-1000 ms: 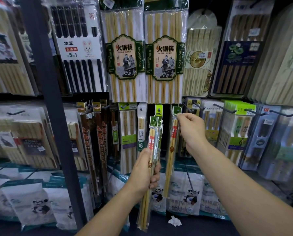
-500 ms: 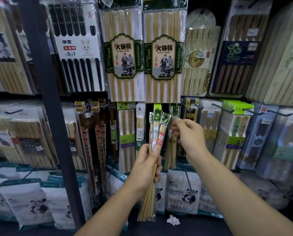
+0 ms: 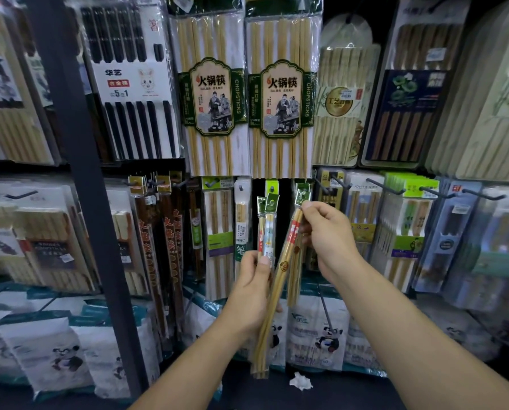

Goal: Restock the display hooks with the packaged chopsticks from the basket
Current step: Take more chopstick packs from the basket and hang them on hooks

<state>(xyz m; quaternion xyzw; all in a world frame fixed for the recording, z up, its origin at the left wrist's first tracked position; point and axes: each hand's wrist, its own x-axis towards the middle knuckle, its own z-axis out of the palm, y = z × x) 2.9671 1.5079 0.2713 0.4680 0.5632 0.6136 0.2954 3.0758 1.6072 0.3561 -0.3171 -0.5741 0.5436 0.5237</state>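
Your left hand (image 3: 251, 291) is gripping a bunch (image 3: 266, 229) of chopstick packs, fingers curled round it, in front of the rack. Your right hand (image 3: 328, 235) is now pinching the top of one pack (image 3: 290, 247) and tipping it away from the bunch; half a second ago it was only reaching for it. A dark post (image 3: 78, 202) is standing to the left. Big packs (image 3: 279, 99) are hanging just above. Full hooks (image 3: 385, 187) are crowding the right.

- A shop, shown by a retail display wall.
- Rows of sealed chopstick packs (image 3: 210, 96) with printed brand cards hang side by side.
- Metal display hooks (image 3: 385, 187) carry repeated identical packs.
- Below stand stacked panda-printed bags (image 3: 318, 332).
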